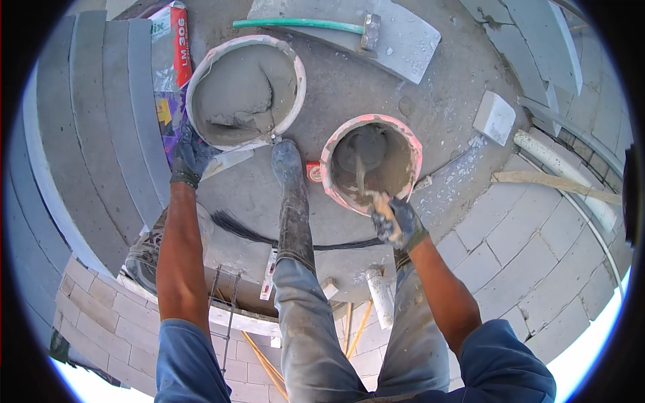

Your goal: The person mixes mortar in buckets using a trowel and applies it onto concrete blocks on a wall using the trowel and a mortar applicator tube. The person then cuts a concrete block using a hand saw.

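My right hand (400,225), in a dark, mortar-smeared glove, is closed round the handle of a trowel (361,176). Its mortar-covered end reaches down into the pink-rimmed bucket (418,158), where grey mortar coats the inside and the blade's outline is hard to make out. To the left, a larger bucket (299,70) is nearly full of thick grey mortar (235,91). My gloved left hand (190,156) is by that bucket's lower left side, fingers curled. A pale flat piece (228,162) sticks out beside it; whether the hand grips this or the bucket is unclear.
A sledgehammer (370,32) with a green handle lies on a pale block (410,47) at the back. A mortar bag (171,54) stands left. My boot (287,164) is between the buckets, near a small red box (314,171). A black brush-like bundle (245,232) lies behind it.
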### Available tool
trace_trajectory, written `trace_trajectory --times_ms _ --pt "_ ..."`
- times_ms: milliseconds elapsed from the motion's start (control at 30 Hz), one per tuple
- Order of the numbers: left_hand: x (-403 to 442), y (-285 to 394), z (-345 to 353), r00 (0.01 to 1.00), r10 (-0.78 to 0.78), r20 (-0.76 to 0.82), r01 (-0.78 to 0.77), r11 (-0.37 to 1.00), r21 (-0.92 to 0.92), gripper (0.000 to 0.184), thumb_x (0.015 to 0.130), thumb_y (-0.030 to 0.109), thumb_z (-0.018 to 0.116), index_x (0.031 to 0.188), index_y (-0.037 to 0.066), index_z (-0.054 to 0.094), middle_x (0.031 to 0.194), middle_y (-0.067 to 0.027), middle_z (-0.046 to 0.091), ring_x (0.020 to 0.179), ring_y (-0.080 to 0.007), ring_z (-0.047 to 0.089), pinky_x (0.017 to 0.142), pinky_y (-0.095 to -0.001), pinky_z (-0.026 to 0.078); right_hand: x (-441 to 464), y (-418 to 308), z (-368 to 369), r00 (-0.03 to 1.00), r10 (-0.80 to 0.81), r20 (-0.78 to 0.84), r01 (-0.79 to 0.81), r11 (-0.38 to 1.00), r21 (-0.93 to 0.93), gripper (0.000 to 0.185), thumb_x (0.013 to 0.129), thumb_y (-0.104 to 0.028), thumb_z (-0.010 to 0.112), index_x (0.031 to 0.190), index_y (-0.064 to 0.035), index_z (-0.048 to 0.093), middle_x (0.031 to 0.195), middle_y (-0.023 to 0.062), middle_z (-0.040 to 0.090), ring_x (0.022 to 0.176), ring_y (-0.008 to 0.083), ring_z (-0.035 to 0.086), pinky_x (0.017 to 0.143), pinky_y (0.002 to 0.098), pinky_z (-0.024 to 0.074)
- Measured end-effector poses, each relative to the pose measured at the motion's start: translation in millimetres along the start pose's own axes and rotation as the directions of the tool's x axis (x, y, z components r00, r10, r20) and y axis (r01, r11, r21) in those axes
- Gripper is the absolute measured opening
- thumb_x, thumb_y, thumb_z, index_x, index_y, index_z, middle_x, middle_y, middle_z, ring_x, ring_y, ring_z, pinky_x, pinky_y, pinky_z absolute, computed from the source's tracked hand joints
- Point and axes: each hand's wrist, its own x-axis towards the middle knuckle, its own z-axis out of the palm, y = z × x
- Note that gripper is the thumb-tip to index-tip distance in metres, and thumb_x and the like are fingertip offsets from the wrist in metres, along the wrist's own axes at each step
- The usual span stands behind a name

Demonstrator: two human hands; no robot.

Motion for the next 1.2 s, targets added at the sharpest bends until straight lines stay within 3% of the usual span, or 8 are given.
trace_trajectory --times_ms 100,233,333,467,767,867,933,1200 --pt "2 6 2 0.993 -0.020 -0.115 0.020 1.000 0.000 0.045 0.106 0.034 0.041 0.141 0.007 0.047 0.140 -0.0129 0.053 0.124 -0.0321 0.055 0.107 -0.0515 0.046 -42 48 18 0.943 -0.220 -0.251 0.106 0.910 -0.401 0.040 0.093 -0.048 0.062 0.108 -0.0112 0.058 0.079 0.0038 0.058 0.058 0.0137 0.055 0.049 0.0255 0.0474" --pt "1 3 -5 0.946 0.316 0.069 -0.230 0.510 0.829 0.041 0.105 0.033 0.043 0.136 0.007 0.049 0.136 -0.0089 0.057 0.115 -0.0315 0.061 0.098 -0.0464 0.053 -88 67 52 0.907 -0.323 -0.270 0.123 0.816 -0.565 0.039 0.092 -0.039 0.066 0.116 -0.0098 0.057 0.088 0.0046 0.063 0.073 0.0185 0.063 0.062 0.0303 0.0537" --pt "-16 4 23 0.925 0.346 0.159 -0.292 0.375 0.880 0.043 0.104 0.038 0.045 0.138 0.011 0.048 0.135 -0.0074 0.057 0.113 -0.0297 0.063 0.094 -0.0441 0.055 -75 52 109 0.782 -0.520 0.343 0.069 -0.476 -0.877 0.042 0.091 -0.027 0.069 0.122 -0.0016 0.055 0.090 0.0120 0.067 0.077 0.0294 0.068 0.071 0.0364 0.0548" --pt "-22 13 69 0.953 -0.051 -0.298 0.082 0.993 0.091 0.051 0.103 0.043 0.046 0.143 0.013 0.042 0.135 -0.0094 0.056 0.112 -0.0259 0.063 0.091 -0.0415 0.056 -8 -12 236 0.667 -0.325 0.670 -0.198 -0.945 -0.261 0.041 0.087 -0.019 0.068 0.123 -0.0033 0.055 0.103 0.0196 0.067 0.087 0.0369 0.067 0.074 0.0422 0.0552" --pt "1 -28 70 0.901 0.318 -0.295 -0.115 0.830 0.546 0.052 0.105 0.034 0.046 0.139 -0.004 0.046 0.117 -0.0156 0.063 0.101 -0.0172 0.057 0.091 -0.0294 0.047 208 -107 291 0.837 -0.231 0.496 -0.317 -0.944 0.096 0.038 0.087 -0.026 0.065 0.120 -0.0080 0.058 0.098 0.0195 0.068 0.087 0.0382 0.067 0.074 0.0497 0.0534" --pt "-2 -20 71 0.937 0.073 -0.342 -0.012 0.984 0.177 0.053 0.105 0.034 0.045 0.141 -0.004 0.044 0.116 -0.0167 0.063 0.102 -0.0188 0.057 0.091 -0.0315 0.047 236 -138 231 0.688 -0.516 0.511 0.235 -0.507 -0.829 0.039 0.089 -0.031 0.065 0.119 -0.0069 0.058 0.100 0.0183 0.068 0.086 0.0393 0.066 0.074 0.0492 0.0535" --pt "-3 -15 67 0.947 0.011 -0.321 0.059 0.976 0.208 0.056 0.104 0.044 0.044 0.143 0.003 0.044 0.123 -0.0100 0.058 0.107 -0.0181 0.055 0.093 -0.0352 0.047 209 -86 278 0.899 -0.175 0.401 -0.190 -0.982 -0.004 0.029 0.091 -0.034 0.064 0.104 -0.0082 0.065 0.088 0.0188 0.068 0.084 0.0370 0.066 0.075 0.0463 0.0525" --pt "-16 6 50 0.952 -0.096 -0.291 0.159 0.967 0.200 0.055 0.103 0.051 0.042 0.145 0.015 0.042 0.139 -0.0044 0.050 0.126 -0.0204 0.052 0.097 -0.0451 0.051 210 -83 272 0.912 0.055 0.407 0.154 -0.964 -0.215 0.029 0.091 -0.035 0.068 0.101 -0.0081 0.067 0.089 0.0155 0.068 0.081 0.0353 0.066 0.072 0.0456 0.0526"
